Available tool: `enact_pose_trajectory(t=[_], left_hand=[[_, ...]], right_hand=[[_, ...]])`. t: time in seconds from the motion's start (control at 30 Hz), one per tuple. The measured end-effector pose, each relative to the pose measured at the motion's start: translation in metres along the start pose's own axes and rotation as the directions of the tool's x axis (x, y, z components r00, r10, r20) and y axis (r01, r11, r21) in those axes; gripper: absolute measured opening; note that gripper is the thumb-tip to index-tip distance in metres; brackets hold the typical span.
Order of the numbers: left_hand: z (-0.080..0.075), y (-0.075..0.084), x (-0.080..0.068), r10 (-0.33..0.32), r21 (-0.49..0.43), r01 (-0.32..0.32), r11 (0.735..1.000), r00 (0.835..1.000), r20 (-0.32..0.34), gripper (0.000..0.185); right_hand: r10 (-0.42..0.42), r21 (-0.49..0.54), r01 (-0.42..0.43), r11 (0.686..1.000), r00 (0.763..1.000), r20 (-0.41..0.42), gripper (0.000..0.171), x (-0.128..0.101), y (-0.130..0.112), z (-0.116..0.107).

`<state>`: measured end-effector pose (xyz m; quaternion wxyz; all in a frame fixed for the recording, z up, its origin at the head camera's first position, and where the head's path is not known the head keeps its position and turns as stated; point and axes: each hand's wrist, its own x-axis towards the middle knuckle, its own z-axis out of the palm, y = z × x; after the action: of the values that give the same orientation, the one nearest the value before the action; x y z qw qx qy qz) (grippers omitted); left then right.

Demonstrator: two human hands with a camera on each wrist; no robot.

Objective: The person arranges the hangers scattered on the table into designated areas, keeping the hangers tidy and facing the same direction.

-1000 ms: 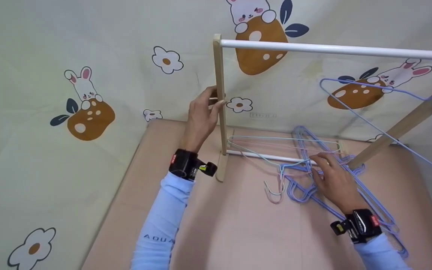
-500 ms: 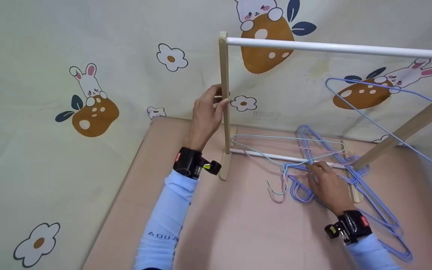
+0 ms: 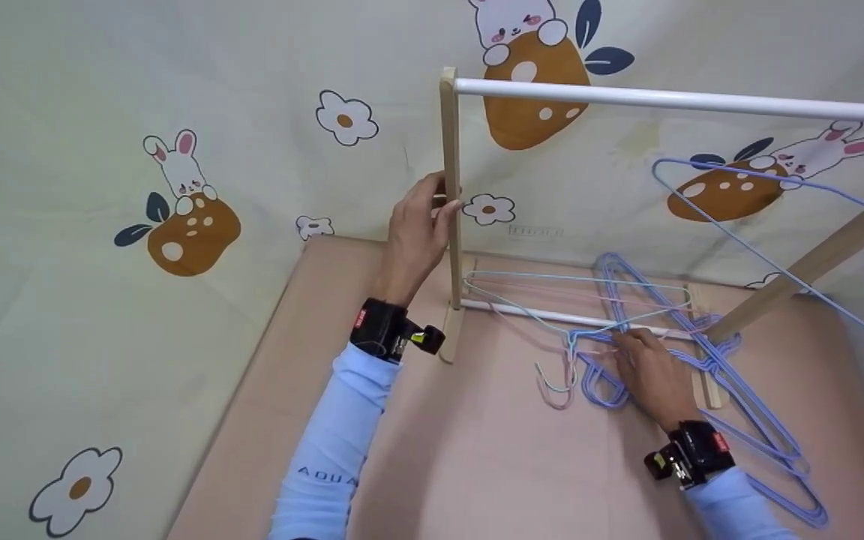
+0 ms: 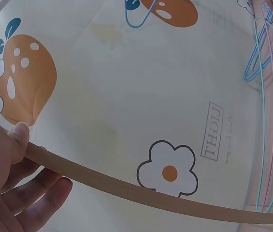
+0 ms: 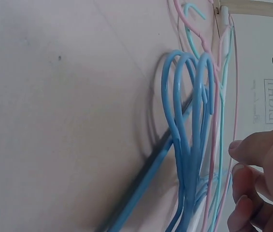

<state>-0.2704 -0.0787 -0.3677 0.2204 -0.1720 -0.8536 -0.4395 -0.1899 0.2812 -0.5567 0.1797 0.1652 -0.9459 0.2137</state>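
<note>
My left hand (image 3: pixel 441 204) grips the light wooden upright post (image 3: pixel 450 150) of a small clothes rack; in the left wrist view thumb and fingers (image 4: pixel 15 145) curl round the post (image 4: pixel 126 189). My right hand (image 3: pixel 625 345) rests with loosely curled fingers on a heap of blue wire hangers (image 3: pixel 732 397) lying on the pink surface. In the right wrist view its fingertips (image 5: pixel 240 146) sit just beside a pink and a teal hanger wire, next to the blue hooks (image 5: pixel 187 121), with no wire between them.
The rack's white top rail (image 3: pixel 664 97) runs right from the post, and a lower white rail (image 3: pixel 522 311) lies near the base. One blue hanger (image 3: pixel 739 174) hangs at the right by the slanted wooden leg (image 3: pixel 814 262). A cartoon-printed wall stands behind.
My right hand has slid slightly left and closer along the hangers. The left hand keeps its grip on the post; the camera has shifted a little.
</note>
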Motion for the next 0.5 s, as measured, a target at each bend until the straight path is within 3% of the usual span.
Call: enact_pose_trajectory(t=[0.23, 0.5], left_hand=[[0.001, 0.000, 0.002, 0.087, 0.073, -0.084, 0.994, 0.996, -0.035, 0.032], [0.002, -0.001, 0.001, 0.073, 0.066, -0.071, 0.995, 0.997, -0.036, 0.032]], right_hand=[[-0.036, -0.030, 0.035, 0.999, 0.998, -0.046, 0.025, 0.000, 0.001, 0.007], [0.010, -0.019, -0.010, 1.000, 1.000, -0.013, 0.018, -0.001, 0.000, 0.013]])
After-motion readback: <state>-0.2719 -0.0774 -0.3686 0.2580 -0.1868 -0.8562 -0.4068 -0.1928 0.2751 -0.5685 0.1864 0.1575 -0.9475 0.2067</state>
